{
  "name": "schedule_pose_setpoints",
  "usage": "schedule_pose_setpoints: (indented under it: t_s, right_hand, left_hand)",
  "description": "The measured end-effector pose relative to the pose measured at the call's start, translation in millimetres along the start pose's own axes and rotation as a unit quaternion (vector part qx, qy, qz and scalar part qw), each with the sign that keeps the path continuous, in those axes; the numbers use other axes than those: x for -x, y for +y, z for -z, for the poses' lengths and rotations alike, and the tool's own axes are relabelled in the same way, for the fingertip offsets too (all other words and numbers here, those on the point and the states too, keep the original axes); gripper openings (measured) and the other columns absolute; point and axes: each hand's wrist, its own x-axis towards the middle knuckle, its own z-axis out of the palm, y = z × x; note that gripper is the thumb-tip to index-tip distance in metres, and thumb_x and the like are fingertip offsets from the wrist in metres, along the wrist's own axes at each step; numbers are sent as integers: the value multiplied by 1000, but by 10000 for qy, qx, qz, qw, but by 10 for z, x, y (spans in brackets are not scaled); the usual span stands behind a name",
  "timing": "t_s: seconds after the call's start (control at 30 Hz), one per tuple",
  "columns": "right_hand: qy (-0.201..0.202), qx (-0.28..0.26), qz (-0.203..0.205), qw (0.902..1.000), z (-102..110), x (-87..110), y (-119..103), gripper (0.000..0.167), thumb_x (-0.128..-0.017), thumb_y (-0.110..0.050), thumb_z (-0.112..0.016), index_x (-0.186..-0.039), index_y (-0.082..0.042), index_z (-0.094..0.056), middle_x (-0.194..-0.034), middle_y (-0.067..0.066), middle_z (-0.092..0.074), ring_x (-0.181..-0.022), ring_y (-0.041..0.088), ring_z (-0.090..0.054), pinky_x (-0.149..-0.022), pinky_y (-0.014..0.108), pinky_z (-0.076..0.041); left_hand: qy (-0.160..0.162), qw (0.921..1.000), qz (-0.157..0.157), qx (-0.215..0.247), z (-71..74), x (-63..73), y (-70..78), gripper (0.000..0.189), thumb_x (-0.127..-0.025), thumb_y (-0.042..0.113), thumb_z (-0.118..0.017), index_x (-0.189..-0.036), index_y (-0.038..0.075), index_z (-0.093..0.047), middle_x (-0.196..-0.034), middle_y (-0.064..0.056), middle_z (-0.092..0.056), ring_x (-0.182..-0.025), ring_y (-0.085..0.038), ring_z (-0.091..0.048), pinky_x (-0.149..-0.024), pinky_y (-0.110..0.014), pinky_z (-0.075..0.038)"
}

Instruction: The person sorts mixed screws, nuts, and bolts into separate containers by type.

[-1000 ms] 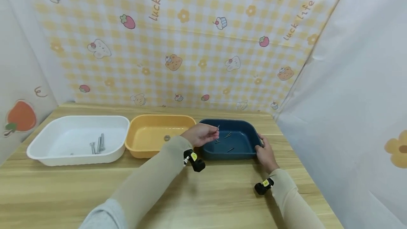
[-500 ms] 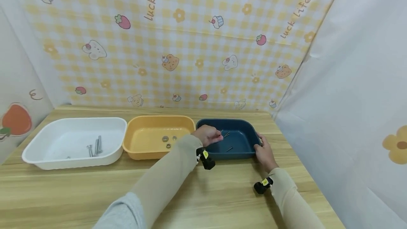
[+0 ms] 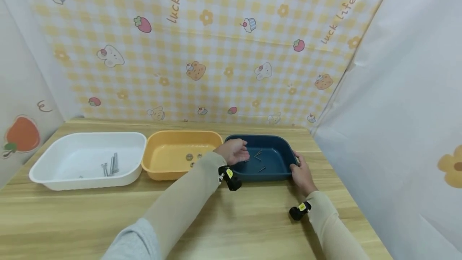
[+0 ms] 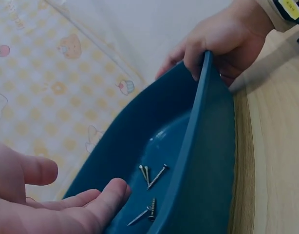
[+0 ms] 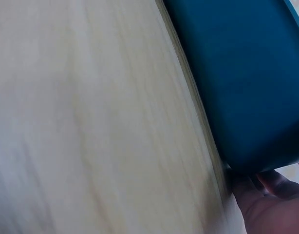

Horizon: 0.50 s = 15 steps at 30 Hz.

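Observation:
My left hand hovers over the left part of a dark blue tray, palm turned inward. In the left wrist view its fingers are extended, thumb apart from them, with nothing between. Several small screws lie on the tray floor in two loose groups. At the tray's right end, my right hand grips the wall, thumb over the rim and fingers outside. The right wrist view shows the tray's outer side with fingertips at its lower corner.
Left of the blue tray stands a yellow tray with several nuts, partly hidden by my left forearm. A white tray farther left holds bolts. A patterned cloth hangs behind the wooden table.
My left hand was pinching a screw over the blue tray; it has let go and its fingers have opened. One more screw lies in the tray. The right hand has kept its grip.

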Motion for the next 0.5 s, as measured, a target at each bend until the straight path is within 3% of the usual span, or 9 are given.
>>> schedule_pose_setpoints:
  t_s: [0.1,0.17,0.23,0.27,0.33,0.4,0.47,0.5]
  right_hand:
    - [-2,-1,-8,10000,-18,-35,-16,61,-96,-3,-34,-155,-12,-22,-155,21,-23,-137,39,-30,-108,53,-29]
    - [6,-55,-31,10000,-28,-57,-26,60,-97,-3,-35,-155,-12,-23,-155,22,-24,-137,39,-30,-108,53,-29]
    - [57,-85,-76,9999,-22,-67,-36,58,-98,-5,-36,-154,-10,-24,-154,23,-26,-137,39,-30,-108,53,-29]
    - [106,-69,-83,9999,-12,-69,-38,56,-99,-6,-37,-153,-8,-26,-152,25,-28,-136,39,-31,-108,53,-30]
    - [238,16,-95,9997,22,-63,-36,52,-101,-11,-39,-152,-5,-28,-149,26,-32,-134,40,-34,-108,53,-31]
    - [404,212,-82,9989,73,-35,-27,50,-103,-18,-40,-150,-2,-30,-146,28,-36,-132,40,-37,-107,53,-33]
    - [580,400,-56,9975,136,7,-10,52,-104,-28,-41,-148,-2,-32,-144,27,-39,-131,41,-39,-106,53,-34]
    - [645,490,-54,9967,167,38,0,55,-104,-33,-40,-148,-2,-32,-145,27,-38,-131,41,-38,-106,53,-34]
  left_hand:
    - [-30,9999,-60,-157,43,80,44,48,-106,12,-35,-146,-13,-25,-150,-31,-26,-138,-39,-30,-111,-42,-32]
    - [-119,9976,-223,-638,96,156,60,48,-106,14,-37,-145,-12,-28,-149,-30,-30,-137,-39,-34,-109,-42,-34]
    - [-291,9880,-486,-1434,166,271,60,46,-105,15,-40,-143,-11,-34,-145,-30,-38,-132,-38,-41,-107,-42,-39]
    - [-423,9796,-629,-1861,211,335,57,45,-105,16,-42,-141,-11,-38,-142,-30,-42,-130,-38,-44,-105,-42,-41]
    - [-671,9561,-991,-2675,311,482,38,39,-104,16,-46,-134,-9,-47,-135,-29,-50,-123,-38,-51,-100,-42,-46]
    - [-785,9277,-1380,-3378,418,649,14,32,-102,16,-51,-125,-6,-55,-125,-25,-58,-115,-36,-57,-94,-42,-50]
    - [-672,8848,-1858,-4219,541,843,-9,26,-100,19,-56,-117,1,-62,-117,-17,-64,-111,-31,-60,-91,-40,-52]
    - [-565,8591,-2120,-4624,612,950,-23,23,-99,20,-58,-114,3,-64,-114,-13,-65,-109,-29,-61,-90,-40,-52]
